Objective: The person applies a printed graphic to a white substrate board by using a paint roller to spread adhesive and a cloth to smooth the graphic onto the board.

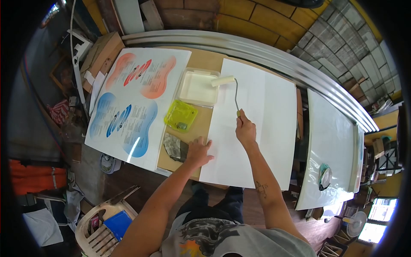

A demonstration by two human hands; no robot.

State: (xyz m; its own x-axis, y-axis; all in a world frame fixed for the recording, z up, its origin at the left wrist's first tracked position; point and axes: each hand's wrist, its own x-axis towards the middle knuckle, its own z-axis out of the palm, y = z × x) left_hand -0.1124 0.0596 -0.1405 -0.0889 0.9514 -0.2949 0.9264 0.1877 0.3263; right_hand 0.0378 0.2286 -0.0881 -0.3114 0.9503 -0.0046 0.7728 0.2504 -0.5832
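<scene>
The right hand (245,129) has its fingers clenched round the yellow-green grip of a roller (223,81). Its thin wire shank runs toward the counter's far edge, ending in a cream, fuzzy-looking cylinder that lies over the right rim of the tray (195,89). The left hand (198,152) holds nothing; its fingers are spread flat, pressing on the left edge of the sheet (261,128) close to the counter's near edge. That sheet, a large smooth white rectangle, covers the counter's right half from far edge to near edge. It looks evenly matt, with no wet band or streak that I can make out, so I judge the rolling barely begun, with the whole sheet left to cover. The tray is shallow, squarish translucent plastic with a pale pool inside. Just nearer sits a clear yellow-green dish (180,115), then a dark, rough slab (174,147) beside the left hand. A glossy poster (132,103) with red and blue blobs fills the counter's left end, and bare brown counter (204,60) shows between.
</scene>
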